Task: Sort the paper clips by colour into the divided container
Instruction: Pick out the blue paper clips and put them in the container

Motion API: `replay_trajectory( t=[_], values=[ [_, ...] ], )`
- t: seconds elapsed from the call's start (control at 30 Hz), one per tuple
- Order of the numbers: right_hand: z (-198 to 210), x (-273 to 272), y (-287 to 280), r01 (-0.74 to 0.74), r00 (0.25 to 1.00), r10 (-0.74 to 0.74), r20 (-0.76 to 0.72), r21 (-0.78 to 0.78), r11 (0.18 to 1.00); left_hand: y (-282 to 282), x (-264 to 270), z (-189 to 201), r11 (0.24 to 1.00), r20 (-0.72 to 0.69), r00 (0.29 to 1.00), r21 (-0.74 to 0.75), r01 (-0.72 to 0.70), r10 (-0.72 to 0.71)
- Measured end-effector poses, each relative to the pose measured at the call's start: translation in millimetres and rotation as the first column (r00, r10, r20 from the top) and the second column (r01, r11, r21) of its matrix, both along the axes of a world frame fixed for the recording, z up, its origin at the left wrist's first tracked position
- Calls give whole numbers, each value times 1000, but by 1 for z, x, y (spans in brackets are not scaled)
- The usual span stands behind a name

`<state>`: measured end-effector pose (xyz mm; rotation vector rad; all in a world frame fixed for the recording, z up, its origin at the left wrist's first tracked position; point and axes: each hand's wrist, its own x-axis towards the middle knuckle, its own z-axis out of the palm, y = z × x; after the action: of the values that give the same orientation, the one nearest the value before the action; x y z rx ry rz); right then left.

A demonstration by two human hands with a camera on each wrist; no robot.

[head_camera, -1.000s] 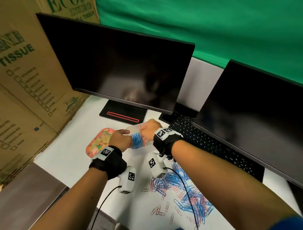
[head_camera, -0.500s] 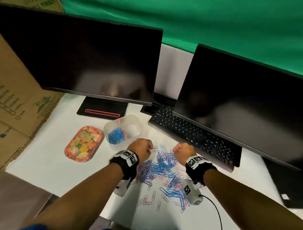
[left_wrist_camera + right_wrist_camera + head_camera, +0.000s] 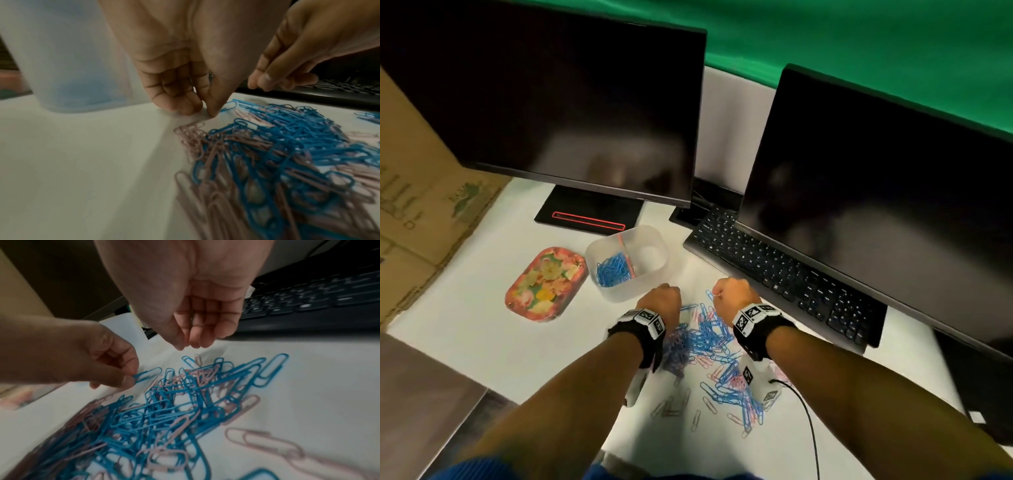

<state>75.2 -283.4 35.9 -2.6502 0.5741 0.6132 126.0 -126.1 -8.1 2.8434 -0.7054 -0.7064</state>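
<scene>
A blue clip [image 3: 147, 374] is pinched by the left hand [image 3: 98, 360] fingers; the right hand [image 3: 185, 296] fingers are curled, grasping nothing. Beneath, the tangled pile [image 3: 709, 346] lies on the table [image 3: 482, 342], near the container [image 3: 626, 262]. Linked pink clips may be dragged along and mis-sorted.

Left hand [image 3: 659, 301] fingers pinch; right hand [image 3: 732, 294] fingers hang curled

The divided container [image 3: 627, 263] looks like frosted, translucent plastic with a matt finish, and the paper clips [image 3: 709, 346] in the pile have a smooth blue or pale pink coating over thin wire. The tabletop [image 3: 482, 329] is a smooth, matt white surface. The 2 monitor screens [image 3: 571, 102] are glossy black, the keyboard [image 3: 784, 281] is matt black plastic, and the box [image 3: 421, 205] at the left is brown cardboard.
</scene>
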Motion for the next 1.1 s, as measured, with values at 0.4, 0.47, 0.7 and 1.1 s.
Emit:
replay_trajectory(
  t=[0.4, 0.47, 0.7, 1.1],
  values=[
    [-11, 26, 15, -264, 960, 237, -146, -207, 942, 39, -11, 14, 579, -575, 781, -560, -593, 243],
    [-12, 24, 15, -297, 953, 281, -110, -175, 939, 38, -12, 19, 458, -724, 647, -505, -732, 238],
    [-15, 21, 18, -270, 961, 265, -81, -56, 961, 37, -15, 35, 164, -921, 347, -320, -933, 176],
    [-4, 0, 3, 3, 994, -15, 106, 112, 994, 23, -30, 15, 987, -140, 989, -150, -58, 37]
  ],
)
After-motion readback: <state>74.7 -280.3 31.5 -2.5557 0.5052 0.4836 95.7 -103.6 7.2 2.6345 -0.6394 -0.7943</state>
